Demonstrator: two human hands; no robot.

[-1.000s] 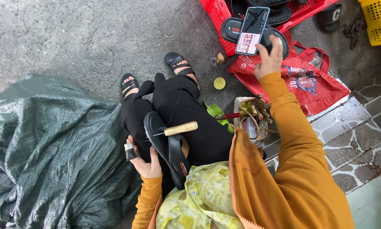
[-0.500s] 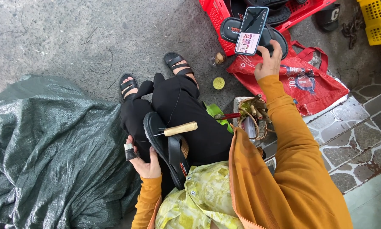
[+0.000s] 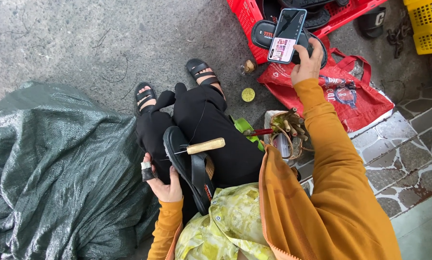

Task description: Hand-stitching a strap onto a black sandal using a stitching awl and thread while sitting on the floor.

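My right hand [image 3: 306, 63] is stretched out in front of me and holds a smartphone [image 3: 286, 35] with its screen lit, above a red bag. My left hand [image 3: 161, 182] rests on my lap by the edge of a black sandal [image 3: 183, 166]; one finger is wrapped in white and black tape. An awl with a pale wooden handle [image 3: 205, 145] lies across the sandal, its metal tip stuck into the sole. I sit in black trousers and an orange long-sleeved top, my feet in black sandals on the concrete.
A big dark green tarp sack [image 3: 52, 178] fills the left. A red crate [image 3: 254, 19] with black sandals stands at the top, a red bag [image 3: 341, 96] below it. A small basket of tools [image 3: 285, 132], a yellow lid [image 3: 247, 94] and a yellow crate [image 3: 427, 24] lie around.
My right hand has shifted the phone slightly. My left hand, the sandal and the awl stay where they were.
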